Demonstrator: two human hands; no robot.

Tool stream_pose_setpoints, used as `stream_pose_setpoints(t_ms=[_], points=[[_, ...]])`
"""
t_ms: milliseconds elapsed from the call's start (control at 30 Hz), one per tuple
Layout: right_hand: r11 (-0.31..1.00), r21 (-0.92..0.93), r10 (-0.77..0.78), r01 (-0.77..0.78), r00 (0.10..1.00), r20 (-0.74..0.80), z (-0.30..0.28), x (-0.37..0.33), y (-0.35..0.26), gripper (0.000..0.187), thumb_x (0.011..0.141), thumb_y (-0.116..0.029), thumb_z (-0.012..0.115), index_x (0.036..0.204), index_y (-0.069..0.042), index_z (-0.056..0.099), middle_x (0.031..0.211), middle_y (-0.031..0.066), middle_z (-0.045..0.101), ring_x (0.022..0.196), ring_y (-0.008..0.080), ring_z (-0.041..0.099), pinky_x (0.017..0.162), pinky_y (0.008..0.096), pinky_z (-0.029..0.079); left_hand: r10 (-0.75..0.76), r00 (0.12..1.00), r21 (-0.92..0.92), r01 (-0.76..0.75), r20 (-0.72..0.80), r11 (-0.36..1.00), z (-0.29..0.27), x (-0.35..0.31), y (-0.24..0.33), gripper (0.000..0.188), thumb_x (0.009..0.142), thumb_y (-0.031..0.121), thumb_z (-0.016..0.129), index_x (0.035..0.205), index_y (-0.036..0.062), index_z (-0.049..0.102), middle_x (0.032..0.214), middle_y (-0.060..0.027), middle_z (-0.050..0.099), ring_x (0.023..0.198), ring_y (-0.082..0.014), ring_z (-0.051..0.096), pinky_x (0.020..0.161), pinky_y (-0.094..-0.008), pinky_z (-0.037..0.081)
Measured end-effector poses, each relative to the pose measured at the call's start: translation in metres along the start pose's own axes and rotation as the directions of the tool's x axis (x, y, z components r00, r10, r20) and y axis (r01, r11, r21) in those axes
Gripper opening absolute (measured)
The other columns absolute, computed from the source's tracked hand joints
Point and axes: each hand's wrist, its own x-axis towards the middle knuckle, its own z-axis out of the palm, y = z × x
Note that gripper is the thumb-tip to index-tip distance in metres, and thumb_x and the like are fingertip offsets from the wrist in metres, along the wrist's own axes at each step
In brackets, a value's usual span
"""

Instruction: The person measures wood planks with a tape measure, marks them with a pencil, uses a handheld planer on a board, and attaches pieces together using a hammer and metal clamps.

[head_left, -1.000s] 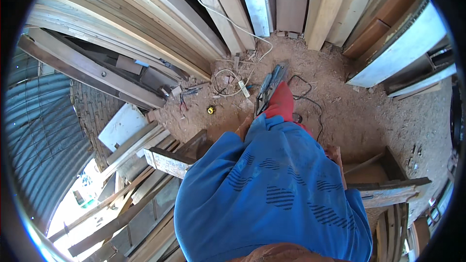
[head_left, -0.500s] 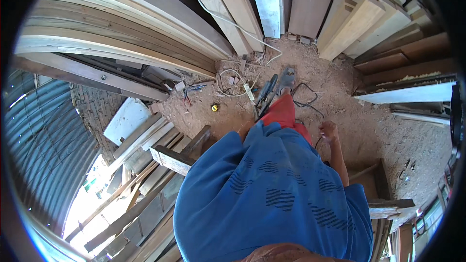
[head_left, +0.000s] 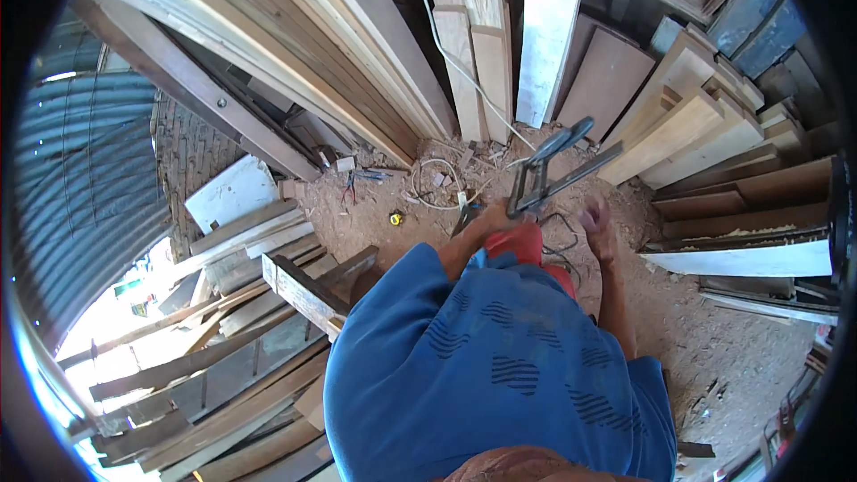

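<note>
My left hand (head_left: pixel 493 217) is closed around the lower end of a dark grey tool with two long arms (head_left: pixel 536 180). It is raised in front of my body, its arms pointing forward and to the right; its exact kind does not show plainly. To the right, my right hand (head_left: pixel 595 216) is held up over the floor, somewhat blurred, with its fingers loosely apart and nothing seen in them. Below it runs a dark cable (head_left: pixel 561 241). Left of the tool, a coil of pale cable (head_left: pixel 435 180) lies on the ground near a yellow tape measure (head_left: pixel 396 217).
Red-handled pliers (head_left: pixel 349 187) lie on the dusty floor (head_left: pixel 357 230). Long boards (head_left: pixel 295 31) lean at the far left, short planks (head_left: pixel 486 54) and a white board (head_left: pixel 546 36) straight ahead, and more timber (head_left: pixel 678 138) at the right. A wooden beam (head_left: pixel 299 290) stands by my left side.
My left hand has come into view, lifting the dark grey tool off the floor. My right hand has risen slightly. The view has shifted, so the surroundings sit differently.
</note>
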Motion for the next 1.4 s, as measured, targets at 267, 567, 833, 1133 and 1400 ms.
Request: stream_pose_setpoints(t_ms=[267, 567, 833, 1133, 1400], points=[[0.851, -0.176, -0.514, 0.495, 0.853, -0.088, 0.000, -0.043, -0.068, 0.063, 0.086, -0.023, 0.076, 0.136, 0.003, 0.048, 0.125, 0.0194, 0.058, 0.120, 0.0299, 0.055, 0.102, 0.0410, 0.042, 0.301, 0.953, -0.110, -0.297, 0.024, 0.949, 0.045, -0.024, 0.105, 0.022, 0.082, 0.019, 0.071, 0.100, 0.0063, 0.069, 0.081, -0.0126, 0.070, 0.071, -0.0222, 0.066, 0.069, -0.0397, 0.053], [0.784, 0.063, -0.552, 0.618, 0.740, -0.385, -0.020, -0.160, -0.103, 0.052, 0.090, -0.016, 0.067, 0.136, -0.001, 0.048, 0.128, 0.0164, 0.055, 0.118, 0.0251, 0.053, 0.103, 0.0403, 0.042, 0.485, 0.857, -0.062, -0.482, 0.174, 0.874, 0.113, -0.071, 0.148, 0.034, 0.080, 0.027, 0.073, 0.108, 0.0074, 0.067, 0.099, -0.0216, 0.070, 0.094, -0.0375, 0.068, 0.082, -0.0475, 0.054], [0.821, 0.395, -0.315, 0.412, 0.905, -0.288, -0.047, -0.156, -0.110, 0.025, 0.102, -0.021, 0.054, 0.116, -0.001, 0.057, 0.091, 0.0093, 0.066, 0.081, 0.0149, 0.061, 0.079, 0.0293, 0.050, 0.275, 0.916, -0.042, -0.275, 0.292, 0.960, 0.113, -0.094, 0.158, 0.034, 0.082, 0.029, 0.077, 0.102, 0.0030, 0.068, 0.086, -0.0106, 0.070, 0.081, -0.0193, 0.064, 0.076, -0.0363, 0.053], [0.715, 0.042, -0.647, 0.698, 0.682, -0.341, -0.059, -0.185, -0.066, 0.058, 0.095, -0.035, 0.066, 0.136, 0.001, 0.048, 0.116, 0.0156, 0.062, 0.113, 0.0267, 0.057, 0.098, 0.0412, 0.047, 0.282, 0.945, 0.008, -0.287, 0.166, 0.958, 0.115, -0.099, 0.148, 0.049, 0.083, 0.045, 0.075, 0.107, 0.0026, 0.069, 0.089, -0.0189, 0.071, 0.088, -0.0312, 0.070, 0.082, -0.0412, 0.054], [0.809, -0.396, -0.383, 0.434, 0.901, 0.205, 0.008, -0.186, -0.045, 0.056, 0.082, -0.023, 0.079, 0.124, 0.001, 0.052, 0.122, 0.0231, 0.060, 0.108, 0.0359, 0.061, 0.095, 0.0457, 0.050, 0.113, 0.993, -0.033, -0.112, 0.043, 0.993, 0.065, -0.125, 0.225, 0.079, 0.078, 0.053, 0.080, 0.125, -0.0064, 0.058, 0.107, -0.0137, 0.069, 0.094, -0.0210, 0.066, 0.086, -0.0352, 0.053]])
